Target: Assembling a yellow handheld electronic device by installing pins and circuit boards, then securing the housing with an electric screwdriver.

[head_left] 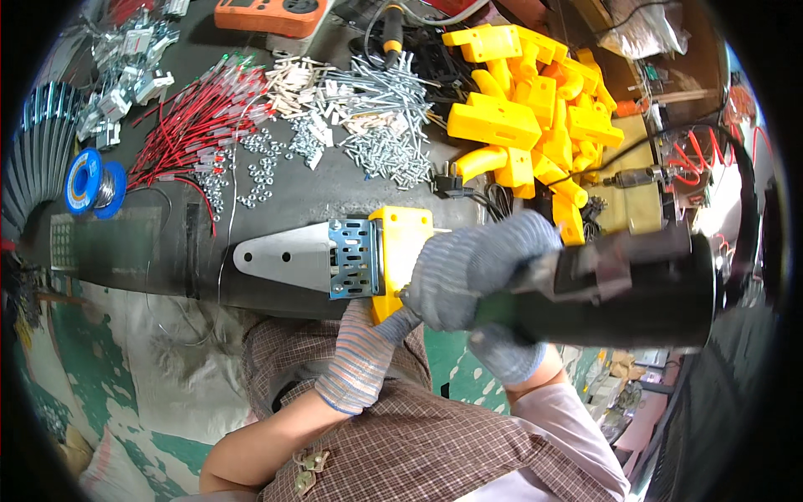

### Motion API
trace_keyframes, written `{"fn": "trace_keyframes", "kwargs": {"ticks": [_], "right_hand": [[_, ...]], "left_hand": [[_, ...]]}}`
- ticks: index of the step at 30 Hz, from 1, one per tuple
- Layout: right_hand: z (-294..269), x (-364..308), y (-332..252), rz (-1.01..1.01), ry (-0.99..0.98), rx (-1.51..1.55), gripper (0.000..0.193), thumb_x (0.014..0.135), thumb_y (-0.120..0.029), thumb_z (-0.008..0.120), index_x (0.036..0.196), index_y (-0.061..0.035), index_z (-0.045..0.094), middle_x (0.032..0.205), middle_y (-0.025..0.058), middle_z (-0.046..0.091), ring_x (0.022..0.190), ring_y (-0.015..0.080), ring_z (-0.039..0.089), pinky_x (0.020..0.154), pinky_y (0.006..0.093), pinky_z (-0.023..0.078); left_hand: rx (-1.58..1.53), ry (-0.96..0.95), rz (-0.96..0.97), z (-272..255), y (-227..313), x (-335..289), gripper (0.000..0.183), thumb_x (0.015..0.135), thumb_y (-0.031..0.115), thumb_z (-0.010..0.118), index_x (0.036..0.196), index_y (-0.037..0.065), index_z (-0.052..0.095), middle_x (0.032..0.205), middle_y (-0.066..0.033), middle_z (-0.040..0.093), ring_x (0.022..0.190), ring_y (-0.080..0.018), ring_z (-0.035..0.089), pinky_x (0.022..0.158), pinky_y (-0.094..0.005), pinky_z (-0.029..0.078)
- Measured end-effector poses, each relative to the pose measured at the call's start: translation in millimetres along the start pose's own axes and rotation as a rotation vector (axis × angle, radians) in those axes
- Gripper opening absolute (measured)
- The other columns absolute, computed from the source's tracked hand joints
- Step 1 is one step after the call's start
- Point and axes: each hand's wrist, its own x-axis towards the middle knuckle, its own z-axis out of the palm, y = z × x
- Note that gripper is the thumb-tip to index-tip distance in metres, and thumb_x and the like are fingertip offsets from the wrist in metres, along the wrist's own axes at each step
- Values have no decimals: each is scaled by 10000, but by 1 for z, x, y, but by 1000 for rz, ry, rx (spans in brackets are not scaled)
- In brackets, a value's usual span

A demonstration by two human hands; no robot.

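A yellow plastic housing point(406, 227) lies at the bench's near edge, joined to a perforated bluish metal plate point(352, 259). From that plate a tapered grey metal blade point(284, 258) with two holes points left. My left hand point(361, 356), in a striped knit glove, holds the housing's near end from below; its fingertips are partly hidden. My gloved right hand point(473, 263) is wrapped round the front of a dark cylindrical electric screwdriver point(619, 305). The screwdriver lies level, with its tip end against or close to the housing's right side; the exact contact is hidden.
Behind the work lie heaps of screws point(386, 155), nuts point(261, 171) and red wires point(180, 125). Yellow housings point(493, 121) are piled at the back right. A blue solder spool point(84, 180) stands left, an orange meter point(272, 15) at the back. A black cable point(669, 132) arches on the right.
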Motion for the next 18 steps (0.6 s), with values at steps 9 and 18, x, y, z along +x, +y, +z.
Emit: {"fn": "trace_keyframes", "kwargs": {"ticks": [9, 18], "right_hand": [[13, 9, 0, -72, 55, 42, 302, 801, -183, 673, 1017, -21, 539, 793, 86, 584, 760, 204, 604, 659, 330, 474], [-11, -7, -7, -164, 184, 79, 391, 829, -240, 639, 1110, -11, 491, 781, 81, 571, 737, 204, 591, 642, 340, 462]], "left_hand": [[4, 16, 126, 1, -14, 0, 373, 864, 119, 722, 1170, -7, 550, 1010, -46, 622, 878, -127, 583, 794, -267, 497], [-96, 46, -15, 15, 5, -3, 357, 861, 54, 704, 1179, 21, 547, 1019, -38, 631, 881, -113, 619, 761, -227, 516]]}}
